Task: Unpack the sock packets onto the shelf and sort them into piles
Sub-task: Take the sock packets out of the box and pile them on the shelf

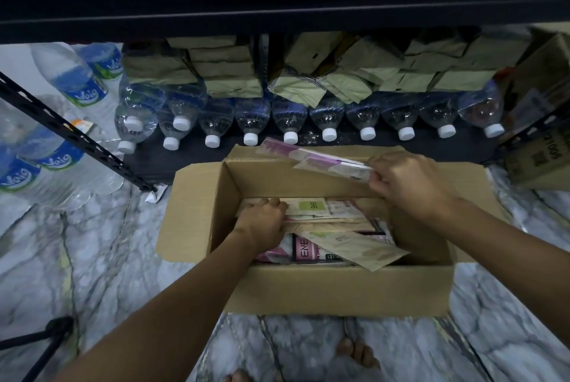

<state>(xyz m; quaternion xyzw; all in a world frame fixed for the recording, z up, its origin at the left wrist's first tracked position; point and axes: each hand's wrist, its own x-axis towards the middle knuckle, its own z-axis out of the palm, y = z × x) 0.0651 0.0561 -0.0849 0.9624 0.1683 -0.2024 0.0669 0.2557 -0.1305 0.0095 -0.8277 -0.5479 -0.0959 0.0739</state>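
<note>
Right hand [410, 184] pinches lifted packets [314, 159] by one end, left hand [262, 221] grips boxed packets [311, 207]: end-held pair may slide apart and drop.

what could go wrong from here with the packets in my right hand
1. The right hand pinches two pink sock packets by one end and they fan apart, so one might slip free.
2. The shelf shows only a narrow bare strip in front of the water bottles; piles set there could slide off.
</note>
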